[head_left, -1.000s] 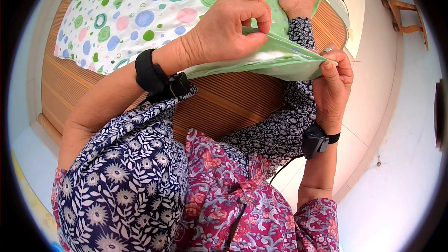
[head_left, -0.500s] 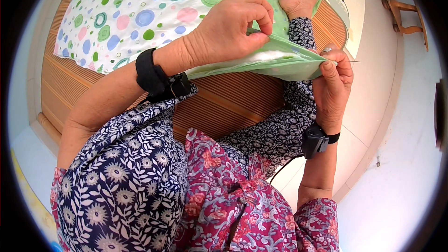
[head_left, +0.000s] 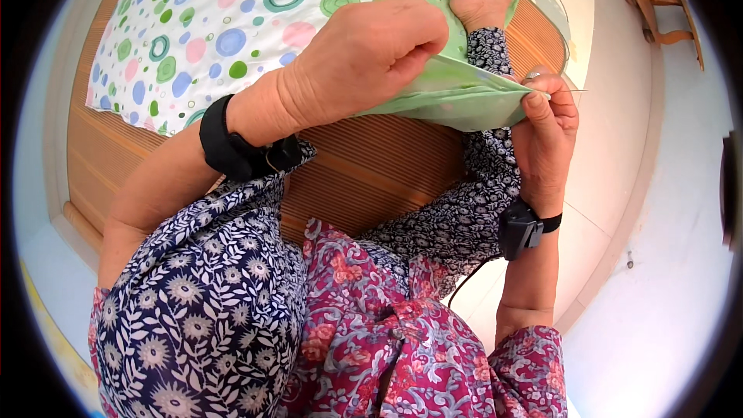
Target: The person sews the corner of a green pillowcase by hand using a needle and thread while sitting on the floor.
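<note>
A white quilt cover patterned with coloured dots and rings spreads over the mat, its pale green side folded toward me. My left hand is closed on the edge of the green fabric, knuckles up; its fingertips are mostly hidden. At the right end of that edge, my right hand pinches the fabric between thumb and fingers. A thin needle sticks out to the right from the same pinch. Between both hands the green edge runs taut, its two layers lying together.
Under the quilt cover lies a brown slatted mat. My bare foot rests on the green fabric, beyond my right hand. A small wooden chair stands on the floor at the far right. Both wrists carry black strapped devices.
My left hand has shifted left and slightly down, curling into a fist. The fabric edge has been pulled straight, and the gap showing white inside has closed. My right hand stays nearly still.
</note>
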Available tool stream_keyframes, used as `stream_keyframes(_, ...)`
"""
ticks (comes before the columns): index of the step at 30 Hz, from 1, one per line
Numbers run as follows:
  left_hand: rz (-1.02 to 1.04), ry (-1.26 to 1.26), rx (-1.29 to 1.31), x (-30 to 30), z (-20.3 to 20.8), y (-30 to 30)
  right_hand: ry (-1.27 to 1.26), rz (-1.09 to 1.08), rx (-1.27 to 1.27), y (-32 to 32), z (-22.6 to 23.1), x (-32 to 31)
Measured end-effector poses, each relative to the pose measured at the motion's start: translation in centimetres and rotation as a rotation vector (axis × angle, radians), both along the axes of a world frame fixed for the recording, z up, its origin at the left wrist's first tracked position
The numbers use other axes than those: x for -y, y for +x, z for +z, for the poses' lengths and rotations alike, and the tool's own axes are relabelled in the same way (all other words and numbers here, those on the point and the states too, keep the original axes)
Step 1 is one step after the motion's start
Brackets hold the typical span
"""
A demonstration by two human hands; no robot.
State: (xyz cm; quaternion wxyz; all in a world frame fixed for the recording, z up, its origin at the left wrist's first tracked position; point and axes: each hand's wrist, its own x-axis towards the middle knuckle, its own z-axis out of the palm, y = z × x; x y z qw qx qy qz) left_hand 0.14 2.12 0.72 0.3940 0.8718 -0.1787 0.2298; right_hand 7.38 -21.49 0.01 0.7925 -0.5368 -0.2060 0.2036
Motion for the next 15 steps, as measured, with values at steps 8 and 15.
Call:
stream_keyframes(8, -0.085, -0.126, -0.028, -0.33, -0.64, 0.22, -0.013, 0.001, 0.024, 0.11, -0.35, 0.11)
stream_keyframes(15, -0.012, 0.062, 0.185, 0.05, -0.53, 0.39, 0.0, -0.038, -0.03, 0.0, -0.15, -0.02)
